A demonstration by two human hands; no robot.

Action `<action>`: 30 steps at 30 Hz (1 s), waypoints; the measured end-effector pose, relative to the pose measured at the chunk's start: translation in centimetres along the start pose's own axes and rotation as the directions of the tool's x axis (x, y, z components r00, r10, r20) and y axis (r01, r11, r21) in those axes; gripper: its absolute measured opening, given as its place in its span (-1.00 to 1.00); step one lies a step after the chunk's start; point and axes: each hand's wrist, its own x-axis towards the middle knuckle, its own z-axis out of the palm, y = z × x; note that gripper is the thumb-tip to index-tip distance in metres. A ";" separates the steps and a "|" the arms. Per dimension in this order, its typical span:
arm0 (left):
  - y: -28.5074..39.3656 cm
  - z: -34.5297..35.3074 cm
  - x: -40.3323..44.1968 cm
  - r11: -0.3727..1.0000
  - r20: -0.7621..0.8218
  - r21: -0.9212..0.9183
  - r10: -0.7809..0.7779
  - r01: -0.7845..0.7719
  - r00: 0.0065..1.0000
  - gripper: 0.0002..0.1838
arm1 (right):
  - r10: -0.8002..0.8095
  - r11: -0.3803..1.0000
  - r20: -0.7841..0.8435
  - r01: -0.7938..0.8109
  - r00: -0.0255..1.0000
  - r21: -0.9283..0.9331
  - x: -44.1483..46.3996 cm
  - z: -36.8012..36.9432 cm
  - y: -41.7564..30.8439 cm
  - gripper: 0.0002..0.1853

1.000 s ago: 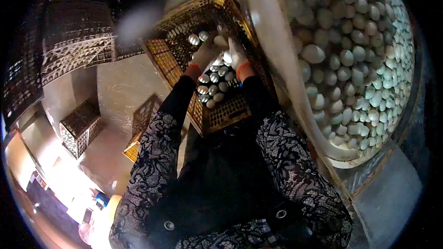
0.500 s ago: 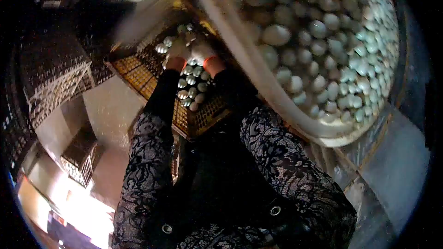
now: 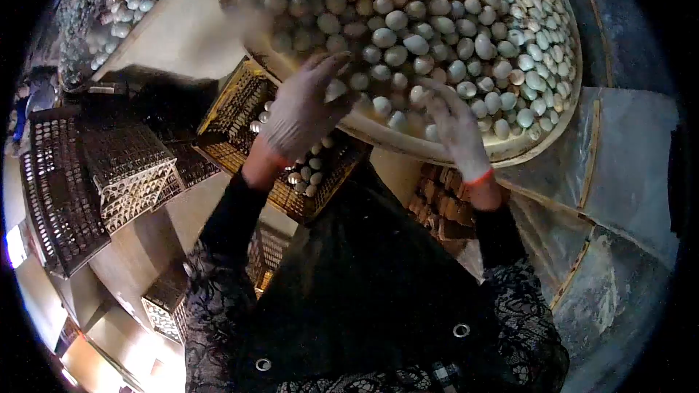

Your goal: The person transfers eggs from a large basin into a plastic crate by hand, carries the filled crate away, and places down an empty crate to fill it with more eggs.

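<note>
A large pale-rimmed tub (image 3: 510, 153) full of white, greenish and brownish eggs (image 3: 416, 45) fills the upper middle and right. My left hand (image 3: 302, 109), in a whitish glove, reaches over the tub's near rim with its fingers apart and nothing visible in them. Farther right, my right hand (image 3: 457, 127), gloved too, is spread over the eggs near the rim, its fingertips among them. Below my left hand stands a yellow-brown plastic crate (image 3: 291, 204) with several eggs (image 3: 309, 171) inside, partly hidden by that hand.
Another heap of eggs (image 3: 138, 4) lies in a container at the upper left. Dark stacked crates (image 3: 62, 189) stand at the left, with a smaller crate (image 3: 166, 306) on the floor lower down. Reddish bricks (image 3: 440, 204) show beneath the tub.
Both hands have left the crate and moved to the tub, spreading apart. The view has turned toward the tub, which now sits farther left in the picture.
</note>
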 end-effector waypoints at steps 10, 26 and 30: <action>-11.4 11.3 5.5 0.923 0.657 0.205 0.117 -0.325 0.745 -0.02 | 0.135 0.841 0.410 -0.323 0.902 0.433 4.8 2.0 5.4 -0.32; -5.3 10.5 6.1 0.859 0.525 -0.212 -0.302 0.467 0.796 -0.53 | 0.426 0.839 0.131 -0.445 0.895 0.312 8.5 5.7 6.1 -0.42; -3.5 8.7 6.2 0.924 0.389 -0.185 -0.244 0.335 0.888 -0.37 | 0.308 0.943 -0.067 -0.295 0.949 0.153 8.3 4.9 6.1 -0.35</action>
